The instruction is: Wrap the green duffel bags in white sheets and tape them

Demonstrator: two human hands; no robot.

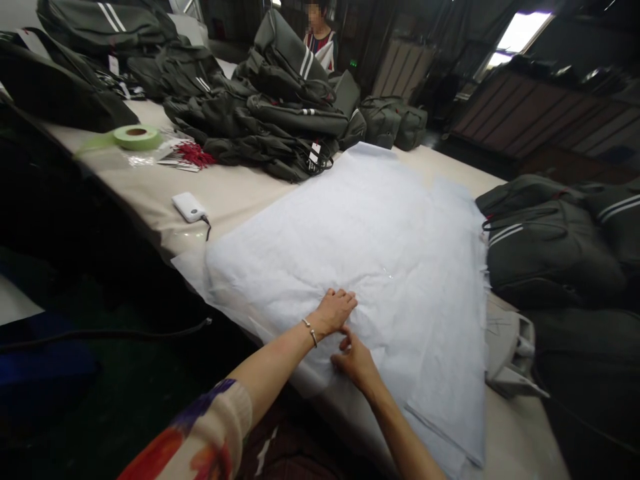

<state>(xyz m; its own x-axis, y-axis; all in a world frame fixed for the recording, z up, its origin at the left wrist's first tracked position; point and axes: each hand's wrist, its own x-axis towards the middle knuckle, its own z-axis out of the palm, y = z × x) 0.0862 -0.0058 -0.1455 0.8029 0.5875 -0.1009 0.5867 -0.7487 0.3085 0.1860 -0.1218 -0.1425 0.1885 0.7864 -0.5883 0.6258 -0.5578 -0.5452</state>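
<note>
A stack of thin white tissue paper sheets (380,253) lies spread over the cream table (240,193). My left hand (334,311), a bracelet at the wrist, rests palm down on the near part of the paper with its fingers together and flat. Just below it, my right hand (353,360) pinches the paper's surface with its fingertips, touching the left hand's fingers. Both hands are near the table's front edge.
A heap of dark green backpacks (280,113) fills the far side, more backpacks (545,247) lie at the right. A green tape roll (136,137), red-strung tags (193,155) and a white power bank (189,207) with cable sit at left. A person (320,37) stands beyond the table.
</note>
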